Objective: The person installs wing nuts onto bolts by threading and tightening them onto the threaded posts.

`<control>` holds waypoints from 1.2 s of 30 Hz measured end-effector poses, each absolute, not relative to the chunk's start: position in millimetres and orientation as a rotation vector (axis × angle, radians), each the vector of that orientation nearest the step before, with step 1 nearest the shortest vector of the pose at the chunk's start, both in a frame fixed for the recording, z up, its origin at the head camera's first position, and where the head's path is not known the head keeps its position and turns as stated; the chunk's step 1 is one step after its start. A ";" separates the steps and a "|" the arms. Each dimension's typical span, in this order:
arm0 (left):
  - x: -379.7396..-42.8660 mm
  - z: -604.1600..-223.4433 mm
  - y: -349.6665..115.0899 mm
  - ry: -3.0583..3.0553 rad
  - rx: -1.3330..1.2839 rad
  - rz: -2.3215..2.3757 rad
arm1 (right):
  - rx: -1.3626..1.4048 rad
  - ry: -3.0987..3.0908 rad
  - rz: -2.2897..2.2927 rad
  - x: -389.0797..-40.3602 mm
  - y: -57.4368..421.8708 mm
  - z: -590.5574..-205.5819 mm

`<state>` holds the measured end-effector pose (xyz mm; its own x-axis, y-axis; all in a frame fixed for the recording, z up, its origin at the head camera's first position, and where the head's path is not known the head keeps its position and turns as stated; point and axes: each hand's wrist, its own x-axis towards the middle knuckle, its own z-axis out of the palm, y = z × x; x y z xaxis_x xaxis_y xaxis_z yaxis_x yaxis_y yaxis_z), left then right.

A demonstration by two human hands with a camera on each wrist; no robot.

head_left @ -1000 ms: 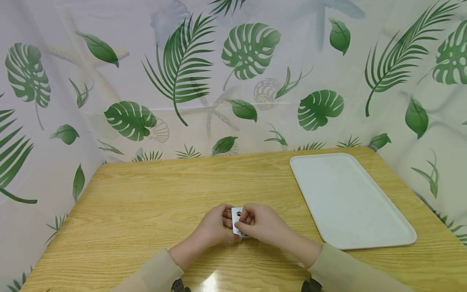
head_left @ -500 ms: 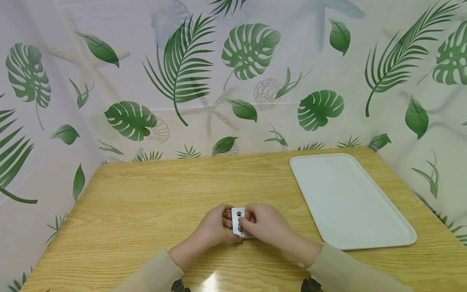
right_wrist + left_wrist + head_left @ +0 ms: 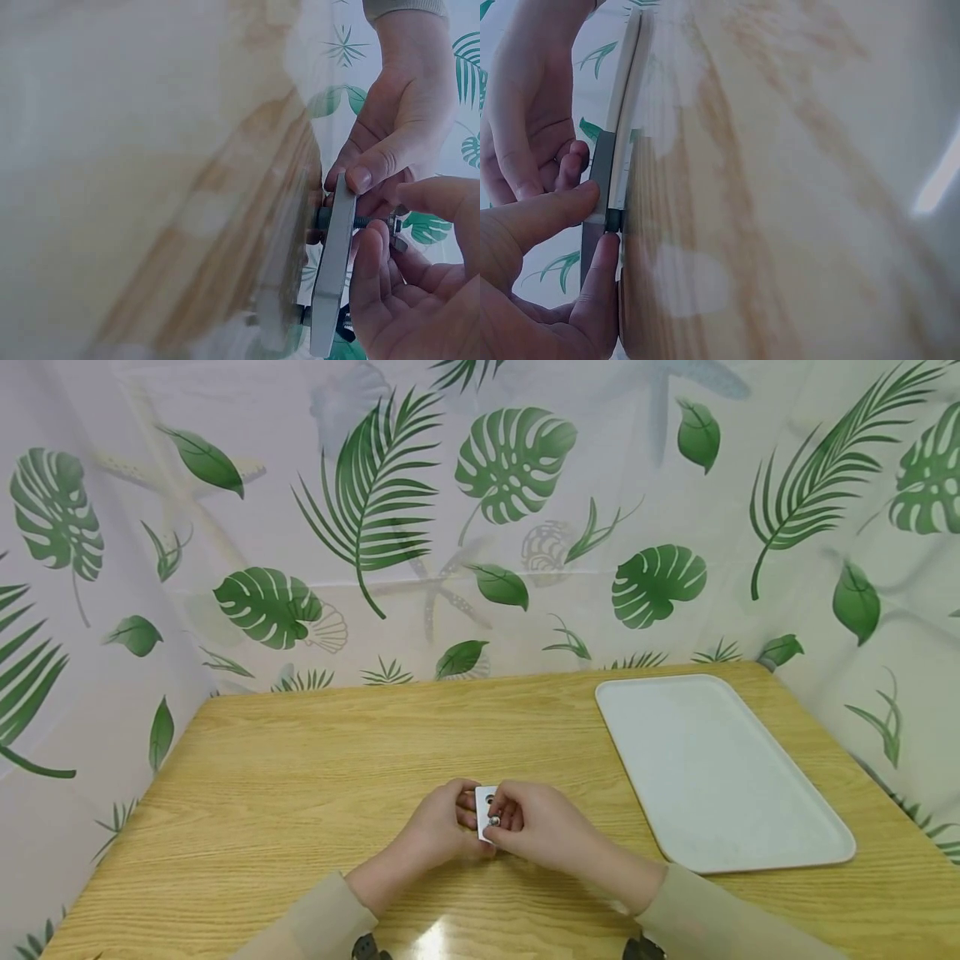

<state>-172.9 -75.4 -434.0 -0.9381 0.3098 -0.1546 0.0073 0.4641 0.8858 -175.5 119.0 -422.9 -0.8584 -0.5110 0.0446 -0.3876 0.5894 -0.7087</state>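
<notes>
A small white plate (image 3: 483, 814) with a hole near its far end is held above the table by my left hand (image 3: 438, 827), fingers and thumb at its left edge. My right hand (image 3: 540, 822) is over its right side, index finger and thumb curled round a shiny metal bolt (image 3: 494, 820). The right wrist view shows the bolt's threaded shank passing through the plate (image 3: 334, 262), with a small metal nut (image 3: 396, 225) on it between the right fingers (image 3: 369, 262). A dark part (image 3: 345, 324) sits at the plate's lower end; its kind is unclear.
A white rectangular tray (image 3: 720, 768) lies on the right of the wooden table (image 3: 337, 752). Behind and beside the table hangs a white cloth (image 3: 555, 610) printed with green leaves.
The right fingers have shifted around the bolt, uncovering its end, which now shows between finger and thumb. The left hand and plate have stayed nearly still.
</notes>
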 end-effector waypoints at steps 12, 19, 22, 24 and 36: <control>-175.8 -435.0 -76.0 2.425 0.262 1.422 | -0.558 2.825 -0.930 -176.0 105.9 -417.6; -175.4 -435.7 -77.1 2.418 0.277 1.436 | -0.576 2.796 -0.939 -175.0 110.8 -417.8; -174.7 -435.7 -77.6 2.420 0.282 1.427 | -0.611 2.737 -0.992 -173.7 115.1 -417.6; -174.5 -436.0 -77.6 2.426 0.282 1.420 | -0.651 2.693 -1.036 -173.1 117.5 -417.8; -176.0 -438.0 -75.1 2.453 0.259 1.399 | -0.780 2.471 -1.225 -178.2 122.9 -420.0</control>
